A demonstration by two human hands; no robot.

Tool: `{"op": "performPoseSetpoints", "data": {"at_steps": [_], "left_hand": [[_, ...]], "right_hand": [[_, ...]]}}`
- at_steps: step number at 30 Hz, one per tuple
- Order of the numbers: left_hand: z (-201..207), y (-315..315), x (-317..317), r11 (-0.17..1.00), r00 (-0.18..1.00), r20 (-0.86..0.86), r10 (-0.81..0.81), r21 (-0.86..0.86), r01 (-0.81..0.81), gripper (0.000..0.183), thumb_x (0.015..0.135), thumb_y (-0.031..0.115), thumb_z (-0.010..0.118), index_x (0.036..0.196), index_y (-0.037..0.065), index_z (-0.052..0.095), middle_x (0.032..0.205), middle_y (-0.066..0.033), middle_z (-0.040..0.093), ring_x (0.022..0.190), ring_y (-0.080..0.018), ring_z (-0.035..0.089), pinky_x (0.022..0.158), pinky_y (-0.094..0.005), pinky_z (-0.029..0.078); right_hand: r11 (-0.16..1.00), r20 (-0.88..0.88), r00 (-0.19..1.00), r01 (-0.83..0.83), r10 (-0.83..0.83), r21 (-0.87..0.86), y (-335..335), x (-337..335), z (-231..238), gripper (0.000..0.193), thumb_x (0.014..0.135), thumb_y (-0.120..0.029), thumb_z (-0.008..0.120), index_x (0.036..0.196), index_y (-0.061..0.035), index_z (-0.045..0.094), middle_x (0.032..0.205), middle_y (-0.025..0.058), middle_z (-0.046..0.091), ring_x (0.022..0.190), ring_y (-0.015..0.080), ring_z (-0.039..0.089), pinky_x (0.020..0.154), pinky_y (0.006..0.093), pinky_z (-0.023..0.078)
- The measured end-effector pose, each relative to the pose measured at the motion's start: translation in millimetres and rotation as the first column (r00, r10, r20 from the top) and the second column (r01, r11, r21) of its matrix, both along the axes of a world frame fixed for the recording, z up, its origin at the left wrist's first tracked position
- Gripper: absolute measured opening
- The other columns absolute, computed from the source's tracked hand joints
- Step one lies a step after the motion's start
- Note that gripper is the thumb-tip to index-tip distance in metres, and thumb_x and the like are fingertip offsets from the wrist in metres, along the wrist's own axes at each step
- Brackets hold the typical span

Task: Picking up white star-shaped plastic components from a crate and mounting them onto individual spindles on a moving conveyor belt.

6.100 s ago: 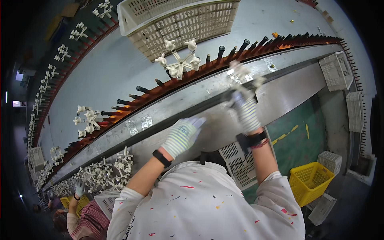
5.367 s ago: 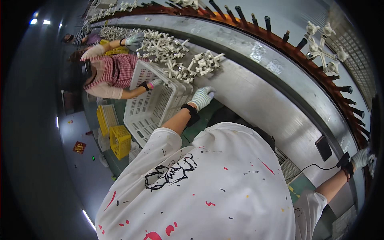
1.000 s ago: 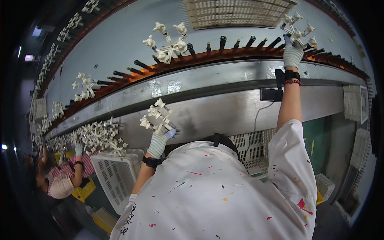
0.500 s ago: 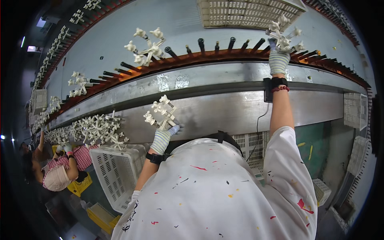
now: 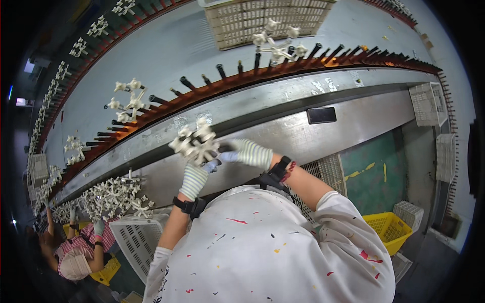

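Observation:
My left hand, in a striped knit glove, grips a white plastic cluster part in front of my chest. My right hand, gloved the same way, reaches across and touches that cluster from the right. Behind them runs a conveyor rail with a row of dark pegs. Two pegs carry white clusters: one at the upper middle and one to the left. More hung clusters trail off along the rail at far left.
A heap of white clusters lies on the metal ledge at left, above a white crate. A co-worker stands at lower left. A beige basket sits beyond the rail. A yellow bin and white crates are at right.
My right hand has come down from the pegs at upper right to the cluster held in my left hand. The hung clusters have shifted along the rail.

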State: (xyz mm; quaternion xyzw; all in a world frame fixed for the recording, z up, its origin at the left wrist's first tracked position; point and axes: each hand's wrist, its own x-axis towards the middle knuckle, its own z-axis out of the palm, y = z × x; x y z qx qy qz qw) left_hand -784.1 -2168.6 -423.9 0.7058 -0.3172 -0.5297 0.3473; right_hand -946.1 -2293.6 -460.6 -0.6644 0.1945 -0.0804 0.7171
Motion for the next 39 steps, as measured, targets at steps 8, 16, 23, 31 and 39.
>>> {"op": "performPoseSetpoints", "data": {"at_steps": [8,16,23,31,39], "left_hand": [[-0.1,-78.2,-60.4,0.820,0.614,0.600,-0.513,0.129,0.558,0.030,0.080,0.023,0.056,0.103,0.003,0.057,0.085,-0.0175,0.062,0.080,-0.0310,0.060,0.070,-0.0357,0.048],[-7.5,-60.3,-63.1,0.750,0.662,0.416,-0.624,0.081,0.656,0.022,0.081,0.016,0.053,0.098,0.004,0.060,0.097,-0.0154,0.061,0.091,-0.0290,0.058,0.081,-0.0337,0.045],[-10.9,-39.1,-58.9,0.894,0.827,0.340,-0.447,0.185,0.408,0.019,0.081,0.014,0.054,0.097,0.005,0.061,0.088,-0.0132,0.063,0.082,-0.0246,0.061,0.075,-0.0314,0.047],[-22.2,-28.3,-65.1,0.956,0.840,0.455,-0.295,0.141,0.258,0.019,0.081,0.014,0.054,0.097,0.008,0.061,0.092,-0.0139,0.062,0.085,-0.0304,0.059,0.076,-0.0348,0.046],[-47.9,37.8,7.6,0.975,0.827,0.519,-0.215,0.166,0.149,0.020,0.082,0.013,0.052,0.098,0.004,0.060,0.091,-0.0137,0.063,0.083,-0.0237,0.061,0.076,-0.0318,0.046]], "right_hand": [[0.686,0.033,0.878,0.349,-0.477,0.639,-17.1,-45.9,-4.5,0.033,0.088,-0.031,0.051,0.105,-0.0028,0.056,0.093,0.0042,0.059,0.088,0.0114,0.054,0.077,0.0247,0.044],[0.359,-0.090,0.383,0.910,-0.919,0.205,-139.0,-172.3,-23.7,0.024,0.080,-0.020,0.061,0.100,-0.0075,0.056,0.069,0.0029,0.058,0.057,0.0100,0.054,0.047,0.0217,0.044],[-0.133,0.467,-0.103,0.991,-0.878,-0.031,-314.8,-243.9,-8.5,0.027,0.074,-0.006,0.066,0.100,-0.0029,0.059,0.098,0.0042,0.061,0.083,0.0143,0.057,0.079,0.0278,0.044],[-0.044,0.229,0.246,0.583,-0.942,-0.811,-342.1,-229.0,-44.1,0.032,0.080,-0.034,0.056,0.089,-0.0041,0.062,0.092,0.0154,0.063,0.085,0.0329,0.057,0.074,0.0364,0.042],[0.186,0.034,0.337,0.599,-0.941,-0.779,-301.4,-140.6,-76.2,0.031,0.080,-0.028,0.058,0.096,-0.0023,0.062,0.097,0.0108,0.064,0.093,0.0235,0.058,0.083,0.0338,0.041]]}}
